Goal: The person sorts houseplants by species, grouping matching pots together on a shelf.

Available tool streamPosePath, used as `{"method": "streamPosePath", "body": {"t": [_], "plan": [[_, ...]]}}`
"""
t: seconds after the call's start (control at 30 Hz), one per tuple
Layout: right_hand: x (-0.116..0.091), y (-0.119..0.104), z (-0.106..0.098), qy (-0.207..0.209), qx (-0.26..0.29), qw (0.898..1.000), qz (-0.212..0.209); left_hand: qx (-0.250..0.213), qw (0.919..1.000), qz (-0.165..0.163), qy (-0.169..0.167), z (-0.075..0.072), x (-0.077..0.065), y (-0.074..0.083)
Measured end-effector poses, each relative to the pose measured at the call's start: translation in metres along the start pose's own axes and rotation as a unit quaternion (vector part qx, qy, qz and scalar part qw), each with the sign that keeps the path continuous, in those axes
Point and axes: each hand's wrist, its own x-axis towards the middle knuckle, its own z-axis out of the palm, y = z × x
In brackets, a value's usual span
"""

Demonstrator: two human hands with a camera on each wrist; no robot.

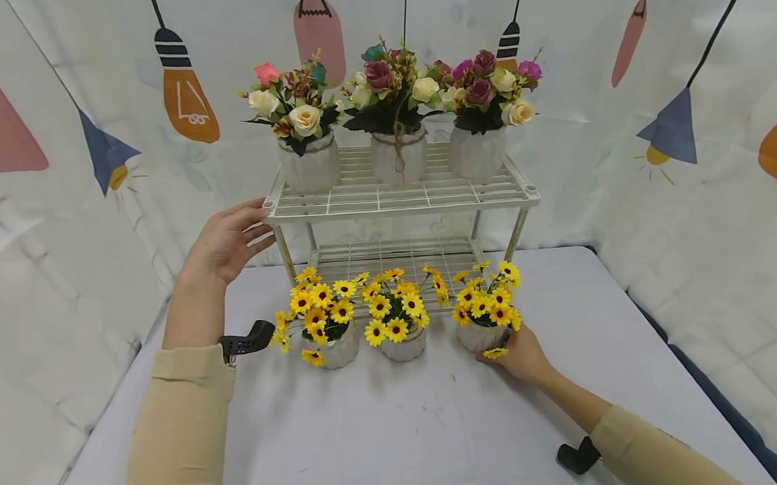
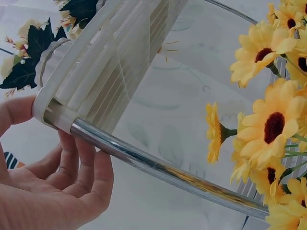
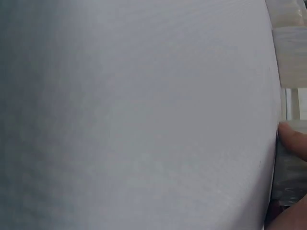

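Observation:
A white two-tier wire rack (image 1: 396,205) stands on the table. My left hand (image 1: 224,241) holds its upper left corner; in the left wrist view the thumb and fingers of that hand (image 2: 67,177) touch the corner and the chrome leg. My right hand (image 1: 519,357) grips the right-hand pot of yellow daisies (image 1: 481,335) low down, with the thumb at its front. Next to it stand a middle daisy pot (image 1: 404,347) and a left daisy pot (image 1: 338,349). In the right wrist view the right hand (image 3: 295,143) shows only partly, at the edge.
Three pots of artificial roses (image 1: 310,166) stand on the upper shelf. The lower shelf (image 1: 389,251) lies behind the daisies. White cloth covers the table (image 1: 400,427). A printed curtain (image 1: 625,183) hangs behind and at both sides.

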Motion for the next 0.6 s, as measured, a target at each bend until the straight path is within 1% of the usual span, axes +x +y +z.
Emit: {"method": "streamPosePath", "body": {"t": [0.13,0.37,0.6], "plan": [[0.0002,0.0012,0.0003,0.006,-0.001,1.0,-0.015,0.0,1.0,-0.001,0.002,0.0001,0.0005,-0.0003],[0.0021,0.0001,0.0003,0.014,-0.024,0.999,-0.019,-0.007,1.0,-0.004,-0.004,-0.0011,0.0002,0.0001],[0.0013,-0.0049,-0.0013,0.022,-0.033,0.999,-0.027,-0.005,1.0,-0.003,-0.002,-0.0005,0.0011,0.0009]]}}
